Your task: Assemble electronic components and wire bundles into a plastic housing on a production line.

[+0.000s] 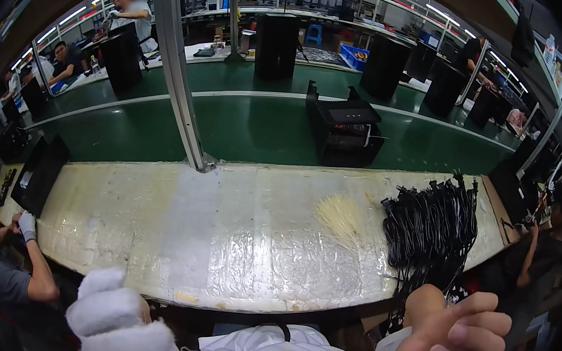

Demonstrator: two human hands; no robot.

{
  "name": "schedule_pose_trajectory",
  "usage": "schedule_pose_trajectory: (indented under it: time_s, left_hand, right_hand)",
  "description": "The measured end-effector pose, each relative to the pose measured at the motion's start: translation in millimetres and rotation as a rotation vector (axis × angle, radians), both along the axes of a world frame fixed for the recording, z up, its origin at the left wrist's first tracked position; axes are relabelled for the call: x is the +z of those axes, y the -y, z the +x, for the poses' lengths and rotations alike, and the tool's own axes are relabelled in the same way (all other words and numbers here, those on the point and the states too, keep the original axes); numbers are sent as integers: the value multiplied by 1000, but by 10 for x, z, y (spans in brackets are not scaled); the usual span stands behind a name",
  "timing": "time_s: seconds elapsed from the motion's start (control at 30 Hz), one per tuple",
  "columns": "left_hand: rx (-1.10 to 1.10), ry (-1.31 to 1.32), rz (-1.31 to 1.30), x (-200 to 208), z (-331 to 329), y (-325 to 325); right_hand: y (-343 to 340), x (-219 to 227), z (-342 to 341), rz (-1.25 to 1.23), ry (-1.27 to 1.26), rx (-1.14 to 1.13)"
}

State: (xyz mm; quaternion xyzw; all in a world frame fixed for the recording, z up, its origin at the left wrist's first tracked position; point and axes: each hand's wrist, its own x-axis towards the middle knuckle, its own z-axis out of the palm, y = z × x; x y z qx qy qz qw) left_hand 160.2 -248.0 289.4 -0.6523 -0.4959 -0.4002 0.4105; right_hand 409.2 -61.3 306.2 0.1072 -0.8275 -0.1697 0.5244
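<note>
My left hand (116, 323) wears a white glove and is raised at the lower left, in front of the table's near edge. Its thick gloved fingers are bent but apart, with nothing visible in them. On the other side, my right hand (445, 340) is bare, palm turned up, its fingers loosely curled and apart around nothing. Nearest to it, just beyond, lies a heap of bundled black power cords (430, 225), some hanging over the table edge. Left of the cords is a fanned pile of thin cream-coloured strips (340, 216), perhaps cable ties.
The worktable (220, 231) has a wrinkled clear covering. Beyond it runs a green conveyor (245, 120) carrying a black casing (346, 124) and tall black cases. A metal post (181, 69) rises from the table's far edge. Co-workers sit close on the left (11, 264) and right (548, 245).
</note>
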Motion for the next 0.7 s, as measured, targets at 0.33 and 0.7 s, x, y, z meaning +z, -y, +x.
schedule_pose_trajectory:
  time_s: [0.33,0.7]
  left_hand:
    - [-13,-243,291,-216,-312,-77]
    - [-48,-128,283,-191,-276,-116]
  right_hand:
    - [106,59,-33,5,-23,-1]
    - [-58,115,-31,105,48,83]
